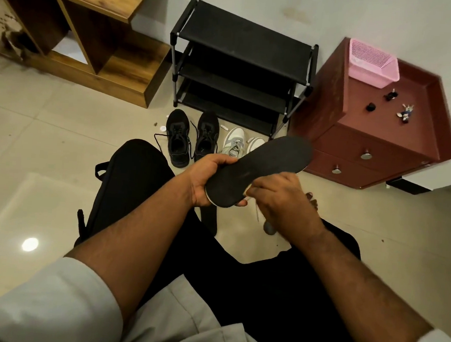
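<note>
Black insole point(259, 168) held btw both hands.
L hand point(204, 181) gripped its heel end; R hand point(284, 199), fingers curled, pinched its near edge. Shoes point(190, 138) on floor just beyond L hand.

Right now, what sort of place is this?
Probably a home entryway or shoe corner: a black shoe rack stands against the wall, black sneakers and white sneakers sit on the tiled floor before it, and the left hand grips a black insole.
</note>
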Available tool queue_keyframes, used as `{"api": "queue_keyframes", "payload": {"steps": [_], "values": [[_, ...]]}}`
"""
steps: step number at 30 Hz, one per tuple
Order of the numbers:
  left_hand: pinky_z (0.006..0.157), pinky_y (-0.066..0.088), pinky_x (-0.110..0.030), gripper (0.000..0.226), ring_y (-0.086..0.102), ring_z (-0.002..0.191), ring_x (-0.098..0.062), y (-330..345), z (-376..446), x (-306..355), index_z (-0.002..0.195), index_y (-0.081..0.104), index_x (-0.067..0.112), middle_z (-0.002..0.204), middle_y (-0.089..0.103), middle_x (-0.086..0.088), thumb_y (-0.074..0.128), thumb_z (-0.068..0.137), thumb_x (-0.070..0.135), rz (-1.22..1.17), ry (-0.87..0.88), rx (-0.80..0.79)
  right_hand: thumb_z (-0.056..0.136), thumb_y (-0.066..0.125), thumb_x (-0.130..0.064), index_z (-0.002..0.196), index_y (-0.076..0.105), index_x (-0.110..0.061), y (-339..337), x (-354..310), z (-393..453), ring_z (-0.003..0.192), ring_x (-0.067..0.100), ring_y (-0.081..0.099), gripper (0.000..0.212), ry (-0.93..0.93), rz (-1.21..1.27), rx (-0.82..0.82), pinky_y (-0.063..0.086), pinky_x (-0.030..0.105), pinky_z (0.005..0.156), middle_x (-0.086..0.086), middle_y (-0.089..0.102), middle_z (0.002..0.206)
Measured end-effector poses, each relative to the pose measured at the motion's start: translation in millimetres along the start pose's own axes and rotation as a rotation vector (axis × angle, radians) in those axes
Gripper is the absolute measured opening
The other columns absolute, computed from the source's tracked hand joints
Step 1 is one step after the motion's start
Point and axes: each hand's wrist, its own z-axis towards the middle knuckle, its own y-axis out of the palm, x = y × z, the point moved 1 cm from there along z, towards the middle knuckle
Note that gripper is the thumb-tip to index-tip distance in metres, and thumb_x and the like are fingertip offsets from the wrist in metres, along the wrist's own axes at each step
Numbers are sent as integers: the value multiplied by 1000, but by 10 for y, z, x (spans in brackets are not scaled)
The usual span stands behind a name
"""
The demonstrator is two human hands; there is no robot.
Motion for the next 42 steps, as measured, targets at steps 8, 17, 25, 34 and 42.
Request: {"api": "queue_keyframes", "payload": {"steps": [8,17,25,34,42], "values": [[67,58,-39,34,67,77,-28,-2,-31,5,111,63,7,93,69,-17,51,97,35,0,-10,-11,86,60,-13,91,73,-12,45,-29,12,85,20,65,13,-212,-45,-47,42,34,79,4,70,93],[68,57,-45,32,66,83,-30,25,-48,12,109,65,10,96,71,-16,48,99,35,-7,4,-49,89,48,-20,89,74,-14,16,163,41,84,19,64,26,-54,-3,69,38,31,79,1,70,91],[67,58,-46,39,65,93,-32,6,-90,13,123,61,10,108,67,-18,53,94,34,-60,20,-79,86,51,-16,90,73,-16,46,448,-29,88,20,65,22,173,112,171,42,33,76,-1,69,93],[61,57,-33,36,67,68,-25,28,-77,3,99,66,4,85,70,-15,47,99,35,-54,9,-98,85,59,-15,88,73,-15,118,-103,5,89,13,59,15,-96,182,43,41,30,78,-1,68,93],[72,56,-44,41,68,82,-29,90,-78,5,111,66,10,96,71,-17,46,98,43,-18,33,-113,82,55,-9,88,73,-11,47,267,115,82,21,63,19,223,50,171,41,30,70,4,68,89]]}}
